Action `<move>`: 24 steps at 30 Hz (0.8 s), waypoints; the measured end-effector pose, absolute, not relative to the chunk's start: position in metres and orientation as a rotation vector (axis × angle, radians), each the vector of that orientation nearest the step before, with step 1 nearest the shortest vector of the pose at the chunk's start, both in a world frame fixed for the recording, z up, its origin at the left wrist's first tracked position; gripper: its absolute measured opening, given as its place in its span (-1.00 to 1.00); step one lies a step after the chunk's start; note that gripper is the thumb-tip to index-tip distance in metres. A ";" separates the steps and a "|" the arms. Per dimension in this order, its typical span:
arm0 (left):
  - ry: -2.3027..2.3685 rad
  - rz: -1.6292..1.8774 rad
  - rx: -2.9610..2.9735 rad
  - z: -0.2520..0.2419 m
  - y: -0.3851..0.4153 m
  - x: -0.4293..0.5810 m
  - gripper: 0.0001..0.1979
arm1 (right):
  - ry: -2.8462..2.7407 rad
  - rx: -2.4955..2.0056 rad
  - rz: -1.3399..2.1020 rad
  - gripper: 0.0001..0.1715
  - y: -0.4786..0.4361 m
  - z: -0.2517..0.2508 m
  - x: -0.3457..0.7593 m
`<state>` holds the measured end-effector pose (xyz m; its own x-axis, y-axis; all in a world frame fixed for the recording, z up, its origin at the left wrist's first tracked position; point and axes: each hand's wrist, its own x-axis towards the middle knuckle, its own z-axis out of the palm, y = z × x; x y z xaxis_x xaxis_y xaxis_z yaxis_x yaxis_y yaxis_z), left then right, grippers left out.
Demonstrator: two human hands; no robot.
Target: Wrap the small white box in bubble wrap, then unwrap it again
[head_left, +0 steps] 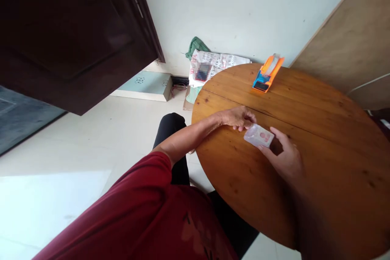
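Just above the wooden table (307,105), a small flat pack in clear plastic (259,135) is held between my hands. Its pale face carries a reddish picture; what is inside I cannot make out. My right hand (286,154) grips the pack's right end, thumb on the near edge and fingers on the far edge. Curled fingers of my left hand (240,118) pinch the plastic at the upper left corner. Farther back on the tabletop lies an orange and blue tape dispenser (268,74), apart from both hands.
Beyond the table's left rim stand a printed white bag (225,60) and a green bag (196,46) against the wall. A flat light-blue box (146,83) lies on the floor near the dark door (79,40). A wooden board (356,28) borders the table at the right.
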<state>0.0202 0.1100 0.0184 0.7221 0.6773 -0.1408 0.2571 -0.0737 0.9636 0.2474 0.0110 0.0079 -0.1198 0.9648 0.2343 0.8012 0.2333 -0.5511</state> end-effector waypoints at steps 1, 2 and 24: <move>0.783 0.421 1.643 0.018 0.110 0.022 -0.86 | -1.963 -1.619 0.388 -0.32 0.011 0.009 0.248; 0.791 0.448 1.623 0.017 0.110 0.024 -0.87 | -1.951 -1.626 0.376 -0.34 0.011 0.009 0.248; 0.825 0.678 2.106 0.007 0.110 0.025 -0.72 | -1.935 -1.690 0.469 -0.17 0.015 0.013 0.247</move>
<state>0.0252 0.1097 0.0072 0.6498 0.7354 0.1922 0.3312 -0.5016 0.7992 0.2465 0.0148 0.0126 -0.0826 0.9839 0.1585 0.8023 0.1600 -0.5751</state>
